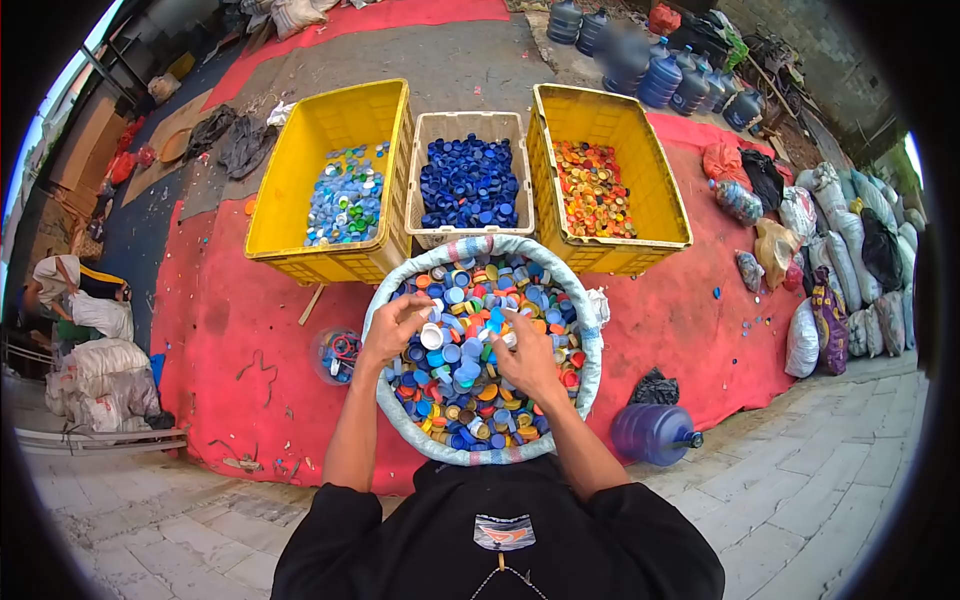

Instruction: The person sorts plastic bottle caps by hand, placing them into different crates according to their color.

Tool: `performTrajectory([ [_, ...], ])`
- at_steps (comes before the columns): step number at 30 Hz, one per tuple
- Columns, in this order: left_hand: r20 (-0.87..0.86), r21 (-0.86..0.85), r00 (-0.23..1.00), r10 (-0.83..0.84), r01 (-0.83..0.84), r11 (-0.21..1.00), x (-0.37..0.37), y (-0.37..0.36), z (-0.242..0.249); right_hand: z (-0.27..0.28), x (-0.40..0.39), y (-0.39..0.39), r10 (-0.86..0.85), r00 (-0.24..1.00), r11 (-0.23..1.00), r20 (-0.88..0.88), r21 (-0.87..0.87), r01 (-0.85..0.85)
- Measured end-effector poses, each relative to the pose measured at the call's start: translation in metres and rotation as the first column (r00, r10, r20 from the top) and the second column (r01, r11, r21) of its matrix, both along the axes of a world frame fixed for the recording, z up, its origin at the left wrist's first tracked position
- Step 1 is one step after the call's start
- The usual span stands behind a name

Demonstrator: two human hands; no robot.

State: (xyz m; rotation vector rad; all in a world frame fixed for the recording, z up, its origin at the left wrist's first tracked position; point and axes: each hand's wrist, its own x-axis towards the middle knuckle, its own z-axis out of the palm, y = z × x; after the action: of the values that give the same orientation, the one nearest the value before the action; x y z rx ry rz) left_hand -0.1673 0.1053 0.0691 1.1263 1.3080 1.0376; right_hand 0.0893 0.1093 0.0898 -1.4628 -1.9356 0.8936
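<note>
Before me stands a round basket (592,345) with a cloth-wrapped rim, heaped with plastic bottle caps (465,372) of many colours. My left hand (394,330) is over the left part of the heap, its fingers closed around a white cap (437,306) at the tips. Just beside those fingers is a larger white cap (432,337). On the right side of the heap, my right hand (530,360) pinches a light blue cap (495,318); a small white cap (510,340) shows by its fingers.
Beyond the basket are a yellow crate (270,215) with light caps, a white crate (468,238) with dark blue caps, and another yellow crate (640,215) with orange caps. A water jug (650,433) lies at right. Sacks (845,250) line the far right; another person (75,290) is at left.
</note>
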Motion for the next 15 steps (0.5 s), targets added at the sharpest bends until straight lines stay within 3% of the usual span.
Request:
performTrajectory([
  [3,-0.127,0.022,0.991,0.034,-0.031,0.999,0.002,0.012,0.003,-0.032,0.034,0.022,-0.15,0.989,0.989,0.001,-0.009,0.15],
  [5,-0.255,0.036,0.967,-0.021,0.031,0.999,0.019,0.027,-0.005,-0.055,0.05,0.037,-0.277,0.958,0.935,-0.079,-0.252,0.249],
  [7,-0.343,0.057,0.934,-0.099,0.126,0.99,0.047,0.047,-0.018,-0.05,0.053,0.052,-0.291,0.957,0.895,-0.016,-0.357,0.266],
  [9,-0.43,0.046,0.876,-0.217,0.261,0.964,0.077,0.072,-0.023,-0.082,0.055,0.069,-0.249,0.968,0.915,0.018,-0.324,0.241],
  [11,-0.523,0.001,0.796,-0.304,0.357,0.934,0.105,0.097,-0.046,-0.133,0.055,0.085,-0.202,0.979,0.975,0.006,0.093,0.2],
  [13,-0.695,0.028,0.667,-0.269,0.399,0.917,0.125,0.124,-0.088,-0.128,0.045,0.096,-0.256,0.962,0.961,0.096,-0.086,0.265],
  [14,-0.768,0.036,0.593,-0.243,0.419,0.907,0.132,0.133,-0.102,-0.11,0.041,0.099,-0.286,0.958,0.942,0.019,-0.176,0.284],
  [15,-0.788,-0.009,0.568,-0.238,0.375,0.927,0.136,0.14,-0.105,-0.096,0.038,0.106,-0.292,0.954,0.904,0.062,-0.308,0.296],
])
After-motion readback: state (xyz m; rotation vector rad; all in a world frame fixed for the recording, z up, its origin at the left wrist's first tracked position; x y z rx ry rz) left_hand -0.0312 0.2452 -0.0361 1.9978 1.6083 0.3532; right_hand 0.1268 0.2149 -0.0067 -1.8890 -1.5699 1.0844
